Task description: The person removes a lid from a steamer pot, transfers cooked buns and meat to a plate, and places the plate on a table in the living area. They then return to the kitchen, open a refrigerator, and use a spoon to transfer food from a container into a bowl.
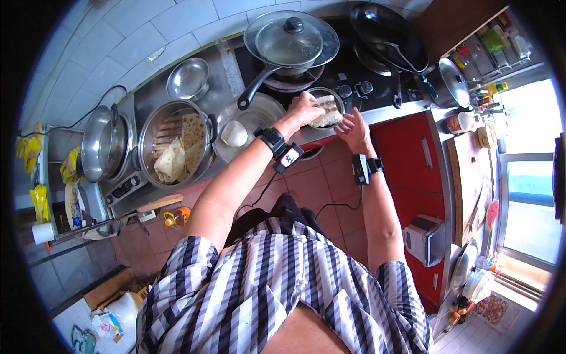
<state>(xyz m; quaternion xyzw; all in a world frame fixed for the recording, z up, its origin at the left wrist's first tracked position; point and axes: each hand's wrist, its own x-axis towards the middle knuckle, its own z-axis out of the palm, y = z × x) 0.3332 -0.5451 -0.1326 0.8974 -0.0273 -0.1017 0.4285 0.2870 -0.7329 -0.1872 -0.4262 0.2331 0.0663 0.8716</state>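
Note:
A round metal dish (pixel 340 102) stands at the counter's front edge, below the stove knobs. In it lies white dough-like food (pixel 326 116) dotted with brown pieces. The fingers of my left hand (pixel 304 110) touch the food's left side; whether they pinch it is hard to tell. My right hand (pixel 356 132) is at the dish's lower right, fingers apart and palm towards it, holding nothing. Left of the dish, a lump of white dough (pixel 234 134) rests in a wide shallow metal pan (pixel 264 106). Further left, a steel pot (pixel 146 166) holds flatbreads (pixel 171 161) and a wooden rack.
A lidded pan (pixel 289 44) sits on the stove, its black handle (pixel 256 88) pointing towards the front left. Dark woks (pixel 384 35) stand at the back right, beside a lidded pot (pixel 453 84). A metal bowl (pixel 188 78) is behind the steel pot. A chopping board (pixel 471 186) lies on the right counter.

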